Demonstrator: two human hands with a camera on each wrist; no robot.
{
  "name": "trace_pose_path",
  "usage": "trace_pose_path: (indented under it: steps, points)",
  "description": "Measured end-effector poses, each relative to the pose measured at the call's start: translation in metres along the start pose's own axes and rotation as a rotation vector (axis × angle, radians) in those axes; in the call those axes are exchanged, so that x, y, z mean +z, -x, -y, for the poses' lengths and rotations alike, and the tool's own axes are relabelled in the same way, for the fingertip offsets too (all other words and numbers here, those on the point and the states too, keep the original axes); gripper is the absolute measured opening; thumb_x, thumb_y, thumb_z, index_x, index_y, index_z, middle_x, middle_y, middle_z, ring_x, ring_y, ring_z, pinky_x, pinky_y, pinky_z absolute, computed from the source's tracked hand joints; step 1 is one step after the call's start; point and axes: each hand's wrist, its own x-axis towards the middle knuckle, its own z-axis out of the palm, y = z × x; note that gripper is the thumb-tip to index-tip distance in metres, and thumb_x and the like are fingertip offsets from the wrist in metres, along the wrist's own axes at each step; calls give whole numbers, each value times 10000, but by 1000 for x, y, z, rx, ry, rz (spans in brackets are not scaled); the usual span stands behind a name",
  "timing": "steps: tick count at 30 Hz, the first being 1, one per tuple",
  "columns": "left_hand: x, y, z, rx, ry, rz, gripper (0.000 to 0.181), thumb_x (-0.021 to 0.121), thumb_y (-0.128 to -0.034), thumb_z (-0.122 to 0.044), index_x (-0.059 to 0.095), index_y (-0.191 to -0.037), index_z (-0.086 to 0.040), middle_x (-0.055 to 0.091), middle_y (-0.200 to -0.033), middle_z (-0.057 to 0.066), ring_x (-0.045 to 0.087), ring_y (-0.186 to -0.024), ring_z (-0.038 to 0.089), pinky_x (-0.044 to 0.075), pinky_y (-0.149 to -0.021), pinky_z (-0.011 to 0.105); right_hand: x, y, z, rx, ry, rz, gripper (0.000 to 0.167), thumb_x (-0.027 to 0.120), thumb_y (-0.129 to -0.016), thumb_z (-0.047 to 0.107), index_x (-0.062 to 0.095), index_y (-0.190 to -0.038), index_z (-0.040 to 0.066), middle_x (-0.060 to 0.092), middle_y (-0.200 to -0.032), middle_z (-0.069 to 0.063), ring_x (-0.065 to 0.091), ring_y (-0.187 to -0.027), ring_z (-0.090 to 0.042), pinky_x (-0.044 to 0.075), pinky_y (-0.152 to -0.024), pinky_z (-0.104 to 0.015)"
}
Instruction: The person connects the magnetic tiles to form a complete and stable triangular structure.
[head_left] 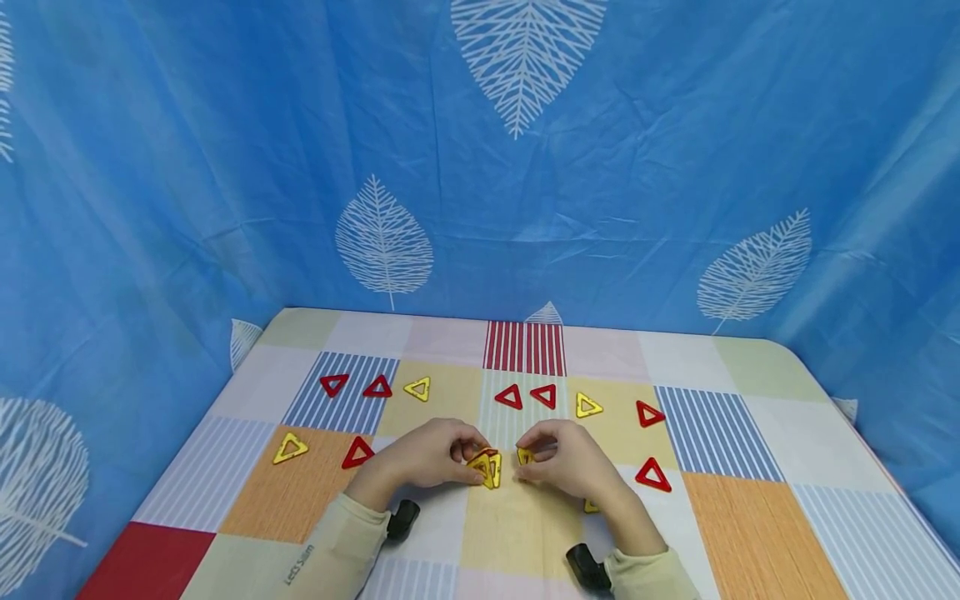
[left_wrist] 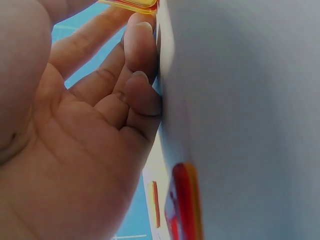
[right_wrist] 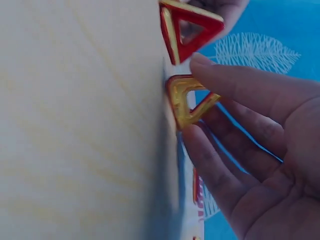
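In the head view my left hand (head_left: 429, 454) grips triangular frame tiles (head_left: 492, 471), yellow on the near faces with a red edge on top, held upright at the middle of the table. Just to the right, my right hand (head_left: 567, 457) pinches a single yellow triangle tile (head_left: 524, 456). The right wrist view shows this tile (right_wrist: 176, 97) standing on edge between thumb and fingers, below a red-faced tile (right_wrist: 197, 47) by the left hand. A small gap separates the two hands' tiles. At the top of the left wrist view, only a tile's edge (left_wrist: 135, 6) shows.
Loose red triangle tiles (head_left: 378, 387) and yellow ones (head_left: 290, 447) lie left of the hands. More red (head_left: 653, 475) and yellow (head_left: 588, 406) ones lie right and behind. One yellow tile (head_left: 591, 506) is partly hidden by the right wrist. A blue leaf-print curtain (head_left: 480, 208) surrounds the patchwork tablecloth (head_left: 750, 517).
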Motion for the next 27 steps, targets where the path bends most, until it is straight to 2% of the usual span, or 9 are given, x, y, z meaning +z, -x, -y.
trace_pose_path:
  steps: [8, 14, 20, 27]
  points:
    - [0, -1, 1, 28, 14, 0, 273, 845, -837, -182, 726, -1073, -113, 588, -818, -16, 507, -691, 88, 443, -627, 254, 10, -2, 3, -39, -59, 13, 276, 886, -757, 74, 729, -981, 40, 699, -999, -33, 695, -908, -224, 563, -768, -308]
    - [-1, -1, 0, 31, 1, 1, 258, 842, -839, -169, 731, -1066, -116, 585, -807, -21, 500, -683, 79, 436, -620, 247, 17, -3, 7, -67, -96, -8, 274, 873, -764, 38, 720, -991, 23, 698, -1007, -65, 707, -959, -288, 564, -797, -315]
    - [-1, -1, -1, 46, -9, -3, 248, 834, -846, -155, 735, -1071, -121, 572, -791, -48, 498, -679, 72, 437, -619, 246, 23, -4, 9, -95, -68, -11, 265, 876, -750, 19, 723, -963, 49, 691, -993, -55, 704, -946, -270, 561, -818, -339]
    - [-1, 0, -3, 46, -20, -2, 252, 829, -852, -165, 742, -1083, -114, 574, -791, -49, 497, -674, 66, 440, -617, 246, 25, -5, 9, -68, -47, 10, 279, 890, -744, 47, 724, -968, 68, 692, -978, -20, 701, -946, -238, 559, -820, -329]
